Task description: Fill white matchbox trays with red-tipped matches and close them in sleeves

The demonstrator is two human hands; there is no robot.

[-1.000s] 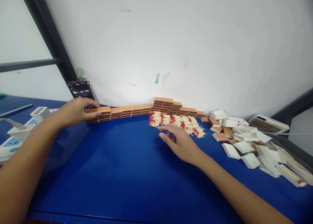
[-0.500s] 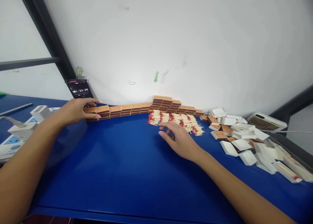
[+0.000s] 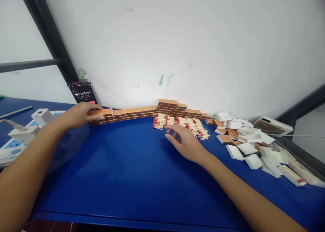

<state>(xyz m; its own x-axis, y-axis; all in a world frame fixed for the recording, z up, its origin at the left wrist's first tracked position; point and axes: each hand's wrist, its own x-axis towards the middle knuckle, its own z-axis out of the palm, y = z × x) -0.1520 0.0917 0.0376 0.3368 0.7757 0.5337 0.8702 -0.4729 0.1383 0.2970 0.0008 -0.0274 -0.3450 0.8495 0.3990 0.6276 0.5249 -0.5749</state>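
Note:
My left hand is at the left end of a long row of stacked brown matchboxes. Its thumb runs along the front and its fingers reach behind the top matchbox, closed around it; the hand partly covers that box. My right hand hovers over the blue table in front of a heap of red-headed matches. Its fingers are loosely bent, thumb and forefinger apart, with nothing between them. Behind the matches the matchbox wall rises to a taller stepped stack.
On the right lie white matchbox trays mixed with brown sleeves, and one tray of matches. A power bank with a cable sits behind. At left are a power strip, chargers and a phone showing a timer.
My left thumb and fingers have drawn closer together around the end matchbox. My right hand stays almost in place. The view has shifted slightly, and the phone's timer has advanced one second.

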